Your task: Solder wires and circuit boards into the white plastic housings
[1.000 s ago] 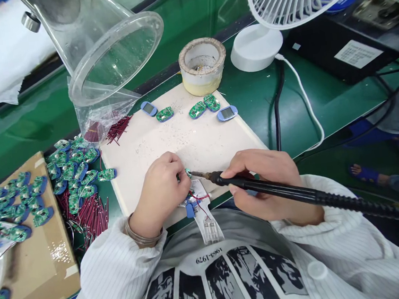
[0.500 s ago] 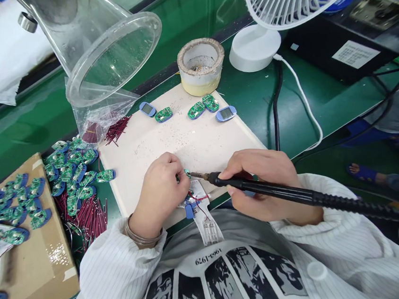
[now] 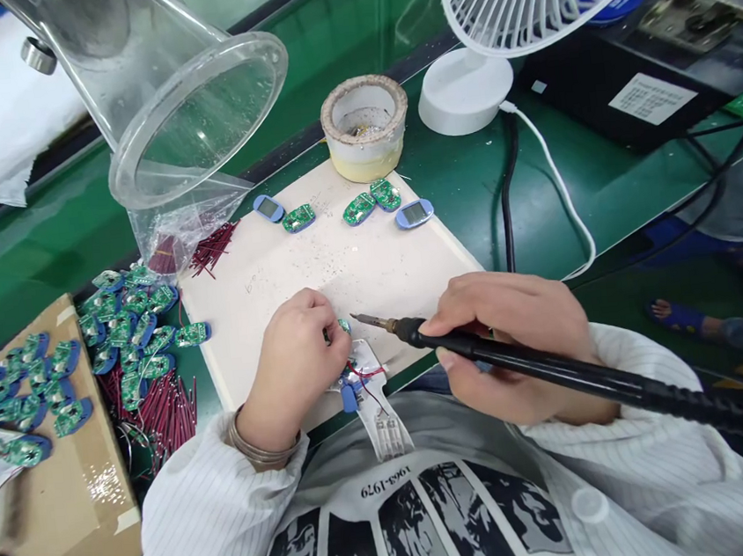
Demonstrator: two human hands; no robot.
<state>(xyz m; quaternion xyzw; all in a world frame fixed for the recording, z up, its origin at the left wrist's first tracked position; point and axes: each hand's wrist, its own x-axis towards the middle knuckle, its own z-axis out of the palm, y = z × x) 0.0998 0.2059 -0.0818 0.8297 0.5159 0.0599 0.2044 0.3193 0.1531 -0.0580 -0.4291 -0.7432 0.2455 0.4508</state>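
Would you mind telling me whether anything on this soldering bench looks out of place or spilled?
Yes, small silvery specks are scattered across the white work mat, looking like spilled solder bits.

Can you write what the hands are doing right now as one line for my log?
left hand: holds small green circuit board | right hand: holds soldering iron, tip near board | nearby: red wires

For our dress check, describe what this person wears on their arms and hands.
The left hand and the right hand are bare, with no gloves. The left sleeve and the right sleeve are long, white and thinly pinstriped. A silver bangle circles the left wrist.
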